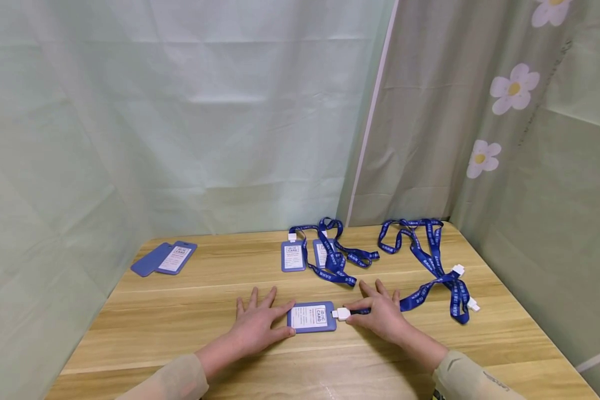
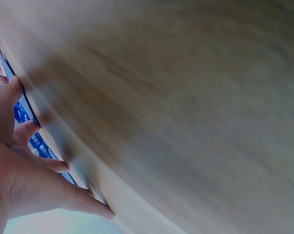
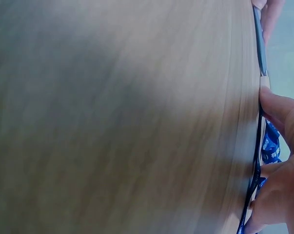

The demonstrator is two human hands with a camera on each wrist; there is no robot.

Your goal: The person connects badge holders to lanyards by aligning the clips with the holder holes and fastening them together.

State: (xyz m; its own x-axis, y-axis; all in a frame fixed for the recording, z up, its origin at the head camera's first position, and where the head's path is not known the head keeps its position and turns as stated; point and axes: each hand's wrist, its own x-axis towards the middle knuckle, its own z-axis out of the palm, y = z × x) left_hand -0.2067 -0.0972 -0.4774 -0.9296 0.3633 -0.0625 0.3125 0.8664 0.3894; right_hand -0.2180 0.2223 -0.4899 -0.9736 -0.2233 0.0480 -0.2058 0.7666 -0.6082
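A blue ID card holder (image 1: pixel 311 318) with a white printed card lies on the wooden table in front of me. My left hand (image 1: pixel 259 321) holds its left end between thumb and index finger, the other fingers spread. At the holder's right end sits a white clip (image 1: pixel 341 314) on a dark blue lanyard (image 1: pixel 414 300). The thumb and index finger of my right hand (image 1: pixel 382 318) pinch the clip's lanyard end, its remaining fingers spread over the table. Low along the tabletop, the left wrist view catches my left hand (image 2: pixel 20 165), and the right wrist view my right hand (image 3: pixel 283 165).
Two more card holders, one upright (image 1: pixel 293 256) and one partly covered (image 1: pixel 321 254), lie behind with tangled lanyards (image 1: pixel 336 261). Loose lanyards (image 1: pixel 432 244) with white clips (image 1: pixel 458 270) spread at the right. Two overlapping holders (image 1: pixel 151 260) lie far left. Curtains (image 1: pixel 260 122) enclose the table.
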